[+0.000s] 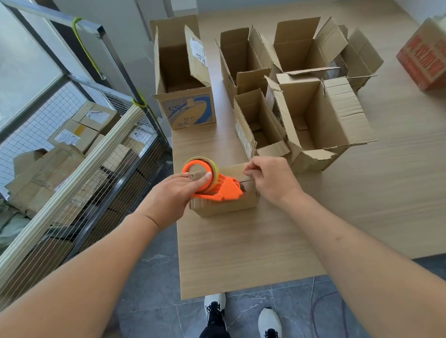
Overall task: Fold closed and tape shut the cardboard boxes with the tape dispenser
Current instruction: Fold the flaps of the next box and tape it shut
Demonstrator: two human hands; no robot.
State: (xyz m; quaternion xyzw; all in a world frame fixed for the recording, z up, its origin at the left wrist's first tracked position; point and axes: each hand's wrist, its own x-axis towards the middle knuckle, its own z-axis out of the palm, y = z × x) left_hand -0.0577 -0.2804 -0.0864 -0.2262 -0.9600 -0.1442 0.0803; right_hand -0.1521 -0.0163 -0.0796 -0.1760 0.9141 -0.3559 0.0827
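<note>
Head view: illegible red-printed carton point(433, 54)

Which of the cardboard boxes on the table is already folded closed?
The small box at the near edge, under the orange tape dispenser and both hands. The boxes behind it all stand with flaps up.

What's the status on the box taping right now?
Left hand grips tape dispenser on small closed box. Right hand pinches at box's right edge. Open boxes wait behind, nothing in the way.

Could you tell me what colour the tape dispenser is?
Bright orange; the tape dispenser shows best in the head view.
</note>
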